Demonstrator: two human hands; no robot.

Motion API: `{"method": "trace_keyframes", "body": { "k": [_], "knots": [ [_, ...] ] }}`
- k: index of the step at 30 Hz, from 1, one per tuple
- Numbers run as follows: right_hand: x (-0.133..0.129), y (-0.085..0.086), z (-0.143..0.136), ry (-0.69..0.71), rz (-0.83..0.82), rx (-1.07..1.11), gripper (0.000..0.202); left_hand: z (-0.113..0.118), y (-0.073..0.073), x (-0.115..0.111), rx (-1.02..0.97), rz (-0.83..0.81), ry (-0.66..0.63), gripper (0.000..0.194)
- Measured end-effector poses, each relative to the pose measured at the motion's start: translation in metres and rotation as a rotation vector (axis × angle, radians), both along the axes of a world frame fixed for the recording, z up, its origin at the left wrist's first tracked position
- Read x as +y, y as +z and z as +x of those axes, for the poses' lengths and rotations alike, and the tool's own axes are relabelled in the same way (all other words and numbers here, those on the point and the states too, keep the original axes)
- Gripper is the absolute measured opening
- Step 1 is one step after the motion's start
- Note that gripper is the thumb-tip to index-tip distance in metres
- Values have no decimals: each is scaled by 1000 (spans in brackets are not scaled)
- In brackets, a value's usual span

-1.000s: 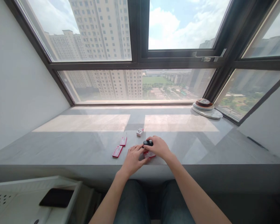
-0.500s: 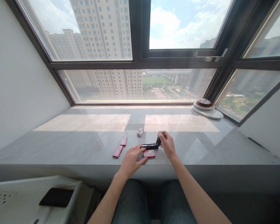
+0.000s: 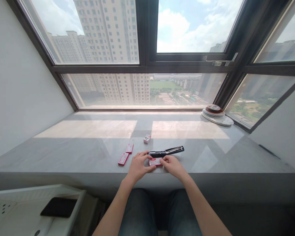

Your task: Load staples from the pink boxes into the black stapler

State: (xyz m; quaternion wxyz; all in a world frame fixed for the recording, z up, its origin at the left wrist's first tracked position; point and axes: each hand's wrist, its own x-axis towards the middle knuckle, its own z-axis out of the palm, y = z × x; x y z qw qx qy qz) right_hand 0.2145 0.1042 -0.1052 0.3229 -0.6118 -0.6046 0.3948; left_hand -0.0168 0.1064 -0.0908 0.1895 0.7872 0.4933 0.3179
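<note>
On the grey sill in front of me lies a black stapler [image 3: 159, 153], swung wide open with its top arm laid out to the right. Just on the near side of it is a small red-and-white staple box [image 3: 154, 162]. The thumb and fingers of my left hand [image 3: 138, 165] close around the box's left end, and the fingertips reach the stapler's left end. My right hand [image 3: 172, 165] pinches the right end of the same box. Its fingertips partly cover that end.
Two more red-and-white boxes [image 3: 123, 159] lie left of my hands, and a small white-and-red box [image 3: 147, 139] sits farther back. Stacked plates [image 3: 215, 113] stand in the window corner. Below left, a black phone-like slab [image 3: 59, 207] lies on a white plastic container [image 3: 82, 196].
My right hand has let go of the stapler's raised arm and moved down to the staple box. That arm now lies tipped out to the right.
</note>
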Motion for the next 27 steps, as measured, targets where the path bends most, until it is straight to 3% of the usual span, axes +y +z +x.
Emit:
{"method": "trace_keyframes", "body": {
  "k": [3, 6, 10, 13, 15, 19, 23, 27],
  "knots": [
    [2, -3, -7, -2, 73, -84, 36, -4, 2, 0, -29, -14, -35, 33],
    [3, -4, 8, -37, 85, -158, 35, -10, 2, 0, -47, -19, -66, 29],
    [-2, 8, 20, -109, 186, -224, 32, -12, 2, -2, -44, 2, -62, 31],
    [-2, 20, 2, -85, 303, -203, 33, -11, 2, -5, -40, 12, -50, 32],
    [2, 24, -17, -21, 294, -149, 33, -11, 2, -6, -39, 10, -43, 32],
    [16, 16, -52, -25, 205, 22, 34, -11, 2, -6, -39, -12, -16, 32],
    [27, 5, -69, -82, 180, 138, 31, -11, 2, -5, -36, -29, 1, 33],
    [30, 12, -76, -46, 241, 92, 23, -12, 3, -5, -48, -40, -8, 35]
  ]
}}
